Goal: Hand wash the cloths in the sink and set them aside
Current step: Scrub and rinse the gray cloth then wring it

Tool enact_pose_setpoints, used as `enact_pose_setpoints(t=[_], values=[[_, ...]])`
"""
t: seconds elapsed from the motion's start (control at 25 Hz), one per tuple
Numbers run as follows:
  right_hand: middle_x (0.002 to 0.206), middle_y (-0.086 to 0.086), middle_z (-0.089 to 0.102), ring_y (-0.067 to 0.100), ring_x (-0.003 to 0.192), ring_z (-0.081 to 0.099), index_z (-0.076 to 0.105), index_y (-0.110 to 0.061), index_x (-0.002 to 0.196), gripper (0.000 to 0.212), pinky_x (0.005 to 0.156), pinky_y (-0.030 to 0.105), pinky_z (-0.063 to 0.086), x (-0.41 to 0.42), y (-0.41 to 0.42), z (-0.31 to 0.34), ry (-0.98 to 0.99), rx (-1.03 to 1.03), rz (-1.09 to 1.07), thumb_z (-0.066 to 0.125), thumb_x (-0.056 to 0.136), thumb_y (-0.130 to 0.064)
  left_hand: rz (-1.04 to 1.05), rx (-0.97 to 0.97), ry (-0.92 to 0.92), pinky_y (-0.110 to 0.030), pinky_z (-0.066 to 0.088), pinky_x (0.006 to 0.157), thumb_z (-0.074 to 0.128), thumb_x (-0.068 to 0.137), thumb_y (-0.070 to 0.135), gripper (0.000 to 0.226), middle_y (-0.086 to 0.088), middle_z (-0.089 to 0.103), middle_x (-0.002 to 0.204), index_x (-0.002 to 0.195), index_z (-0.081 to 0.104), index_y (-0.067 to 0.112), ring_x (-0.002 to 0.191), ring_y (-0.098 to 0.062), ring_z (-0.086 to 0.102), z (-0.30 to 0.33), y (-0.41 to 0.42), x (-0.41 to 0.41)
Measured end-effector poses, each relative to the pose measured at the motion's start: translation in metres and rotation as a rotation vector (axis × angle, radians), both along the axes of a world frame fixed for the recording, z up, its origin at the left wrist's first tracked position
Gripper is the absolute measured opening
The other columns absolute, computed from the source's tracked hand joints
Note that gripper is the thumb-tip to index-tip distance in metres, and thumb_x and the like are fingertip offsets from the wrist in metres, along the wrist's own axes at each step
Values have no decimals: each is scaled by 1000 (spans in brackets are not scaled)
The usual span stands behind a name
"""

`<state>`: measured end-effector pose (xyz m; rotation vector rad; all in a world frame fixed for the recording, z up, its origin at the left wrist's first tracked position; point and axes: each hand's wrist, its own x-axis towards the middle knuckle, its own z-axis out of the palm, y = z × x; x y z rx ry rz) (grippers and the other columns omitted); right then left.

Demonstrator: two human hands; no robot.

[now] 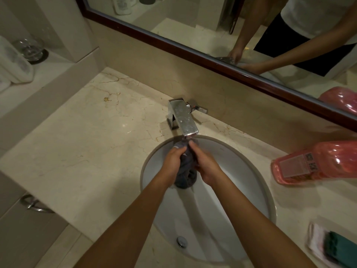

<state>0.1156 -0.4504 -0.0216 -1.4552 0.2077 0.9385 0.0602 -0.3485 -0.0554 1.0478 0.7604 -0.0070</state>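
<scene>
Dark cloth bunched over sink, just under tap at 12 o'clock. Left hand and right hand both clenched round it. Soft, sodden, likely heavy (slippery too); best squeezed mid-bundle.

1. Pink bottle, lying on its side on the countertop at right: pale back label carries printed lines, too small and blurred to read
2. Same label, right end: two dark square code patches, QR-like, pattern not resolvable
3. Tap, far side of sink: top face shows only water spots, no marking legible
4. Folded cloths at near right: motion-blurred, no tag or print readable
5. White patterned containers on far-left ledge: grey motif only, no lettering made out
6. Result: no text, brand or number can be read anywhere
</scene>
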Motion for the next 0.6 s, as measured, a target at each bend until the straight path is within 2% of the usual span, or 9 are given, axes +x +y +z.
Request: enact_pose_setpoints(t=[0.12, 0.24, 0.4, 0.48, 0.6], values=[[87, 7, 78, 15, 76, 75, 73, -5, 104, 29, 66, 24, 57, 0, 1, -5, -105, -125, -36, 62, 98, -31, 36, -20, 105, -30, 53, 76, 47, 99, 36, 32, -8, 77, 97, 98, 75, 19, 93, -17, 72, 1, -2, 1], [83, 10, 77, 19, 74, 74, 72, -2, 97, 26, 65, 25, 58, 2, -9, -11, -124, -98, -52, 57, 101, -24, 102, -46, 71, -33, 52, 78, 41, 103, 35, 44, -4, 78, 93, 87, 81, 23, 90, -18, 74, 3, 0, 3], [100, 10, 76, 22, 92, 72, 68, -8, 108, 22, 82, 36, 60, 12, -23, -13, 40, 92, -116, 52, 104, -21, 208, -161, 85, -35, 59, 75, 39, 106, 40, 41, -13, 77, 102, 111, 70, 14, 94, -27, 74, 4, 7, 4], [102, 6, 76, 22, 96, 71, 66, -15, 109, 19, 82, 36, 58, 16, -24, -11, 93, 124, -132, 51, 105, -25, 156, -85, 55, -32, 59, 71, 45, 106, 34, 33, -11, 78, 98, 111, 69, 12, 93, -28, 75, 2, 9, 5], [116, 10, 74, 25, 107, 70, 63, -14, 121, 25, 92, 39, 55, 21, -19, -13, 153, 202, -189, 48, 106, -28, 3, 112, -46, -35, 59, 84, 58, 100, 18, 18, -10, 77, 106, 112, 70, 13, 100, -26, 73, 2, 7, 2]])
